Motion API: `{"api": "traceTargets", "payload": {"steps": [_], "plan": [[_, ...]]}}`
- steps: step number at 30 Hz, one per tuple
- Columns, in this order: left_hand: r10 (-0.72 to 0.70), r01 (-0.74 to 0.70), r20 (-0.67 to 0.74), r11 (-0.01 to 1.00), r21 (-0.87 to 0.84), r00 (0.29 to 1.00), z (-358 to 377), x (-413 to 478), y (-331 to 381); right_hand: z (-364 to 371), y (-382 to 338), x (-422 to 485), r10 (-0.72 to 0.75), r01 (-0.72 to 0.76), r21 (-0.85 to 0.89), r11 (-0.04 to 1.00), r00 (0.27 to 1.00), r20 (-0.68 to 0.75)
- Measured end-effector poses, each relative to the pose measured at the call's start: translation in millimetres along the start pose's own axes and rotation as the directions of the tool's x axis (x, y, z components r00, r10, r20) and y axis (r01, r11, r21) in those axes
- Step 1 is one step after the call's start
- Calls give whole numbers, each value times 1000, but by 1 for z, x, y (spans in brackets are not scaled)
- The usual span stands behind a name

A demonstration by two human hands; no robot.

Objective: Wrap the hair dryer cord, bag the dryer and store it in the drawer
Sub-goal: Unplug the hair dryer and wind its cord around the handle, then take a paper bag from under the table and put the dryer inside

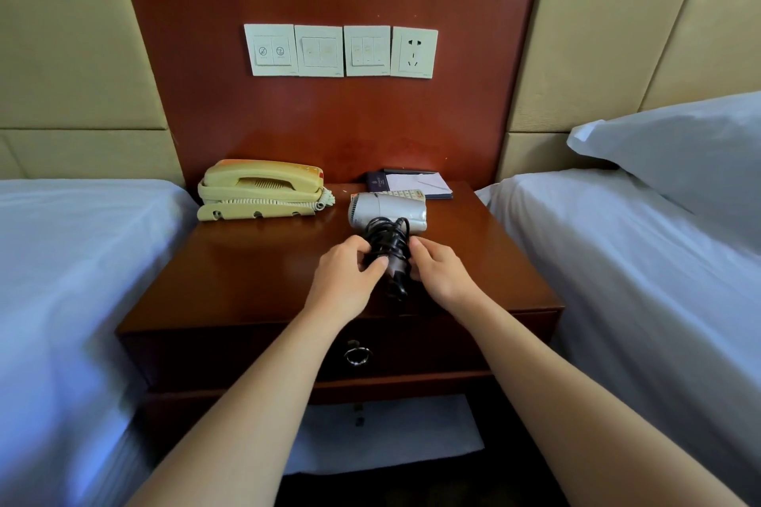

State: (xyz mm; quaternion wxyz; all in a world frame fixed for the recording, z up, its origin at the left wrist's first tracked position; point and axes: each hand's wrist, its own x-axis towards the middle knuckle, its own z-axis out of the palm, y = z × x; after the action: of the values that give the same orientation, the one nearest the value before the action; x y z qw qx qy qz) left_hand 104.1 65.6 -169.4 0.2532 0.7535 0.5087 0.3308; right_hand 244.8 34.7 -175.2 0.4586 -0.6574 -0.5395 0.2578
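Both hands [350, 272] [440, 276] around cord-wrapped [387, 239] dryer handle, handle mostly hidden

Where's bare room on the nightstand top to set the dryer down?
Free: the front-left of the nightstand, between phone and front edge, left of the left hand. Also a strip along the right edge. Crowded: the back, with phone, dryer, notepad.
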Motion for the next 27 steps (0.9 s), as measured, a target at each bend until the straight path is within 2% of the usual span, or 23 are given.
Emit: {"api": "traceTargets", "payload": {"steps": [4,8,14,16,18,21,23,27], "plan": [[-38,44,74,996,-83,997,-2,-12,2,-3,-7,-16,-23,23,-29,999,1000,11],[-161,212,171,915,-343,972,4,-19,6,1,-10,-28,-1,0,23,1000,1000,31],[-184,228,139,863,-450,973,4,-14,-1,10,-4,-23,61,-62,99,993,998,15],[-179,223,143,877,-424,973,3,-13,-5,9,-5,-23,75,-75,74,994,997,8],[-153,188,128,923,-336,980,0,-15,-9,6,-3,-25,55,-56,-24,998,998,-38],[-87,101,78,975,-200,993,-8,-26,-13,2,-2,-39,-31,-1,-178,984,983,-179],[-48,62,87,984,-169,995,-15,-41,-13,-2,-2,-55,-96,35,-252,967,968,-233],[-11,37,213,992,-122,977,-26,-82,-16,-5,6,-95,-172,104,-337,936,969,-179]]}}
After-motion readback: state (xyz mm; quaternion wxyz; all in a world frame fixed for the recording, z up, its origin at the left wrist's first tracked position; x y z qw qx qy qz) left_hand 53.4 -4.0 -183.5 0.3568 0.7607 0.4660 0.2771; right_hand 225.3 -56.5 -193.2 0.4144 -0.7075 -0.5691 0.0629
